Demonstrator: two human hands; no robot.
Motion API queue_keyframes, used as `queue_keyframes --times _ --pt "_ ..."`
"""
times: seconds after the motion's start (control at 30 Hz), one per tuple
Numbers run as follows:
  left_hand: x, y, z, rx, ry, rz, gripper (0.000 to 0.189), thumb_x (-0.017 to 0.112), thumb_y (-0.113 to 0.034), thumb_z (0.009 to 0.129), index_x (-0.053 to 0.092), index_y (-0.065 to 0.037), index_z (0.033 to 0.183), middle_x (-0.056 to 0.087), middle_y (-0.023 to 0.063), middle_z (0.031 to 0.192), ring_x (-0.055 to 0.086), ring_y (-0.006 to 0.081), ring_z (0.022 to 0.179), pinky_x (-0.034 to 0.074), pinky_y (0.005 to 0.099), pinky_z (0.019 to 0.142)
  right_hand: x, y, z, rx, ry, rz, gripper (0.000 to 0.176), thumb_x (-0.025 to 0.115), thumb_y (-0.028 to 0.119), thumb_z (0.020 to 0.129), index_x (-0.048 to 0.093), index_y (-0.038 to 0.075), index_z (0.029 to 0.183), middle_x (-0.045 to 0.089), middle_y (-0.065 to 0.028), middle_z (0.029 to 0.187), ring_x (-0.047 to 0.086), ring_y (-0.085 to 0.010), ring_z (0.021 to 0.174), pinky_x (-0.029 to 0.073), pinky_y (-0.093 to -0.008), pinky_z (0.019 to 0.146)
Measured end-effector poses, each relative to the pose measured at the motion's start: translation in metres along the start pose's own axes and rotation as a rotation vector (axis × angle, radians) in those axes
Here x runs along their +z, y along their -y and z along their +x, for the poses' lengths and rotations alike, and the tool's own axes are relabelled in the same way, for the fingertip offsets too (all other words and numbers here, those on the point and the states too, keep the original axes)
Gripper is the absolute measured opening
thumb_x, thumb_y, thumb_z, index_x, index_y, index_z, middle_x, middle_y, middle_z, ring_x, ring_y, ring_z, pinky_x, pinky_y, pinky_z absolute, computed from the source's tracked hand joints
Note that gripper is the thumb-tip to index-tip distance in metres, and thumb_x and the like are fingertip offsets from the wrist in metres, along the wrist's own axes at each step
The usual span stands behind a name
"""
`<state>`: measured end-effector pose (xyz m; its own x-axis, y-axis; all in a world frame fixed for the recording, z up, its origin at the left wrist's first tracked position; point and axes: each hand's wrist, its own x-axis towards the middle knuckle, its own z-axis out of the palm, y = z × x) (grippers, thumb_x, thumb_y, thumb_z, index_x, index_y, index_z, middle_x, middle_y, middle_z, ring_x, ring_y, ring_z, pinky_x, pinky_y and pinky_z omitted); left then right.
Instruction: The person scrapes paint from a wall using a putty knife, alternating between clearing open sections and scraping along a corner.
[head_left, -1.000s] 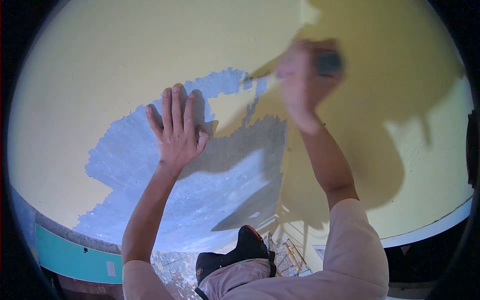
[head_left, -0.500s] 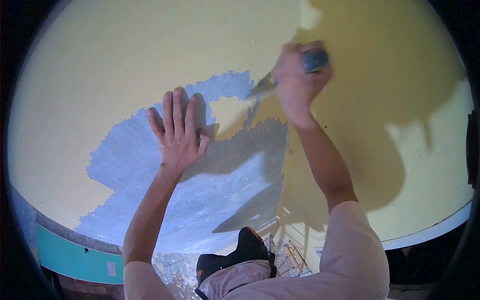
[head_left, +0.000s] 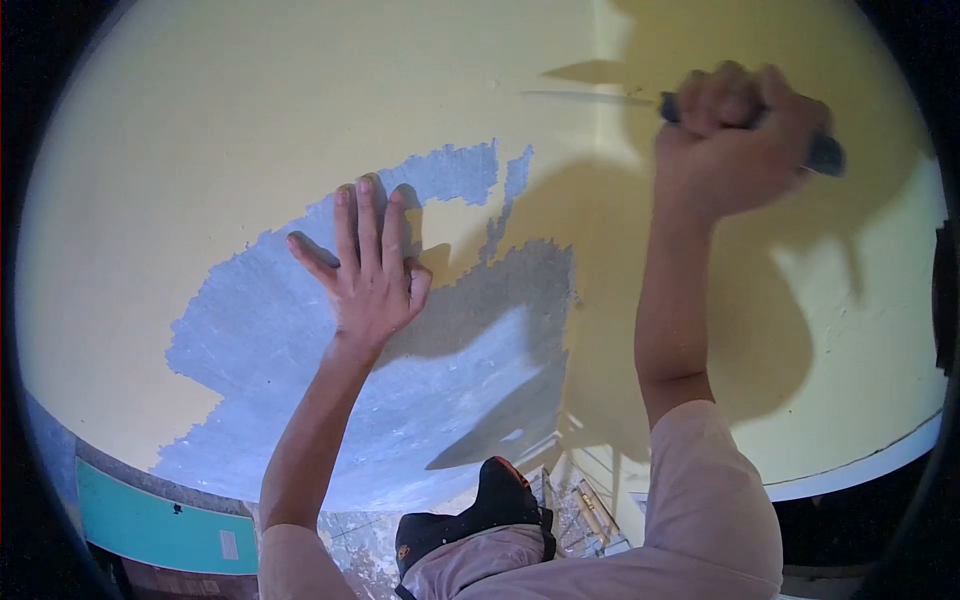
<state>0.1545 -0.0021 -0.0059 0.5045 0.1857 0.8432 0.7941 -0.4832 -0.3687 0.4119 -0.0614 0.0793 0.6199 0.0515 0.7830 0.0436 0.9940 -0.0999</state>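
My right hand (head_left: 735, 140) is wrapped around the dark handle of a scraper (head_left: 590, 97), raised at the upper right. Its thin blade points left across the wall corner, seen nearly edge-on, with a pointed shadow above it. Fingers spread, my left hand (head_left: 375, 270) lies on the wall over a bare grey patch (head_left: 270, 320) with ragged edges. Yellow paint (head_left: 180, 180) surrounds the patch. A small yellow island of paint (head_left: 455, 225) remains right of my left hand, and a narrow grey strip (head_left: 515, 175) runs beside it.
A second yellow wall (head_left: 860, 340) meets this one at a corner on the right. Below are a black shoe-like item (head_left: 490, 495), floor (head_left: 350, 535) with pale flakes, and some wooden pieces (head_left: 595, 510). A turquoise panel (head_left: 160, 515) stands at lower left.
My right hand has swung up and to the right, taking the scraper's blade away from the grey strip, which now shows longer. My left hand stays in about the same place.
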Motion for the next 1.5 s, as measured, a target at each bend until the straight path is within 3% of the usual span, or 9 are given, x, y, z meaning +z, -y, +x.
queue_keyframes --times 0.27,0.33,0.47,0.6,0.73,0.77,1.0,1.13,1.5 --pt "0.003 0.002 -0.002 0.032 -0.009 0.088 0.070 0.042 -0.030 0.072 0.034 -0.011 0.139 0.020 0.0142 0.150 0.016 0.0306 0.139 -0.010 0.0667 0.102 0.019 0.055 -0.011 0.072 -0.019 -0.344 0.023 0.053 0.032 0.082 0.055 0.010 0.076 0.056 0.0015 0.074 0.052 -0.0054 0.064 0.043 -0.0227 0.056" --pt "0.002 0.001 -0.002 0.028 0.005 0.079 0.070 0.041 -0.030 0.072 0.034 -0.011 0.139 0.020 0.0142 0.150 0.016 0.0307 0.139 -0.010 0.0666 0.102 0.024 0.042 -0.019 0.353 -0.074 0.773 0.020 0.047 0.024 0.088 0.054 0.010 0.075 0.055 -0.0003 0.066 0.051 -0.0095 0.051 0.042 -0.0250 0.046" --pt "0.003 0.002 -0.003 0.036 -0.017 0.082 0.070 0.040 -0.030 0.072 0.034 -0.010 0.139 0.020 0.0142 0.150 0.015 0.0305 0.140 -0.010 0.0665 0.103 -0.003 0.025 -0.016 -0.122 0.205 -0.230 0.018 0.045 0.026 0.087 0.051 0.010 0.086 0.056 -0.0044 0.070 0.054 -0.0121 0.058 0.045 -0.0257 0.051" --pt "0.004 0.000 -0.003 0.034 -0.016 0.098 0.070 0.040 -0.029 0.073 0.034 -0.010 0.140 0.020 0.0148 0.150 0.015 0.0309 0.140 -0.010 0.0664 0.103 -0.020 0.023 0.013 0.107 0.175 0.561 0.006 0.054 0.008 0.080 0.049 0.005 0.082 0.054 -0.0054 0.066 0.052 -0.0133 0.053 0.044 -0.0248 0.048" --pt "0.001 0.001 -0.001 0.024 -0.002 0.097 0.070 0.039 -0.029 0.073 0.033 -0.010 0.140 0.022 0.0158 0.149 0.016 0.0317 0.139 -0.011 0.0662 0.103 0.002 0.014 -0.023 -0.191 0.111 -0.550 0.022 0.053 0.028 0.081 0.049 0.007 0.076 0.051 -0.0040 0.065 0.049 -0.0145 0.050 0.039 -0.0246 0.046" --pt "0.001 0.000 -0.002 0.024 0.016 0.095 0.070 0.039 -0.029 0.073 0.033 -0.010 0.140 0.023 0.0160 0.149 0.016 0.0318 0.139 -0.011 0.0662 0.103 0.005 0.031 -0.014 0.176 -0.063 0.243 0.030 0.049 0.036 0.082 0.047 0.008 0.070 0.049 -0.0023 0.061 0.047 -0.0147 0.048 0.038 -0.0253 0.046" --pt "0.003 0.001 0.000 0.018 0.005 0.072 0.070 0.039 -0.029 0.074 0.031 -0.011 0.141 0.022 0.0159 0.149 0.016 0.0316 0.139 -0.011 0.0661 0.102 0.016 0.024 -0.023 -0.081 0.041 -0.408 0.027 0.051 0.025 0.084 0.042 0.008 0.065 0.044 -0.0009 0.049 0.041 -0.0142 0.035 0.033 -0.0255 0.036" --pt "0.004 0.000 -0.001 0.029 -0.003 0.063 0.070 0.040 -0.029 0.074 0.031 -0.012 0.141 0.021 0.0153 0.149 0.015 0.0313 0.140 -0.011 0.0661 0.102 -0.001 0.055 0.014 -0.074 0.089 0.162 0.023 0.062 -0.002 0.073 0.043 0.009 0.063 0.048 -0.0007 0.050 0.048 -0.0079 0.042 0.037 -0.0222 0.037" --pt "0.003 -0.001 -0.003 0.011 -0.006 0.061 0.068 0.041 -0.029 0.072 0.039 -0.010 0.137 0.028 0.0150 0.147 0.020 0.0320 0.138 -0.008 0.0702 0.101 0.012 0.017 -0.030 -0.169 -0.033 -0.273 0.017 0.057 0.014 0.080 0.047 0.012 0.067 0.043 0.0019 0.053 0.041 -0.0089 0.045 0.036 -0.0239 0.044"
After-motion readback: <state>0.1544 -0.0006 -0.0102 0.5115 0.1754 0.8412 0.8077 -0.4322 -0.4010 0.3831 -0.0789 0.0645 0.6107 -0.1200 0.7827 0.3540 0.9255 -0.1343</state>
